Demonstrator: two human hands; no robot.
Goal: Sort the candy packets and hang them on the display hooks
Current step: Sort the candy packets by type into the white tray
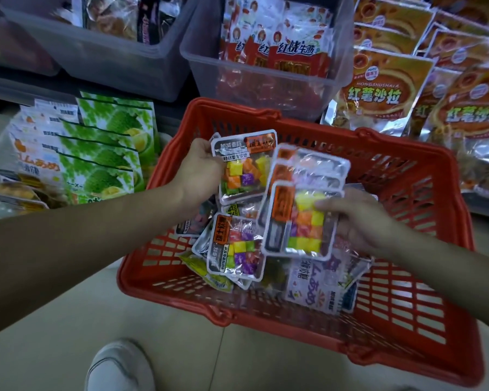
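While reaching over the red basket [401,280], left hand [201,165] grips one candy packet [244,167] upright; right hand [359,221] pinches a fanned stack of packets [305,215] just beside it; more loose packets [235,249] inside below.

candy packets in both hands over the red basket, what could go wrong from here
The right hand pinches a fanned stack of packets by one edge, so some may slide back into the basket. The left hand grips its packet near the top, where it would hang, and may crease it.
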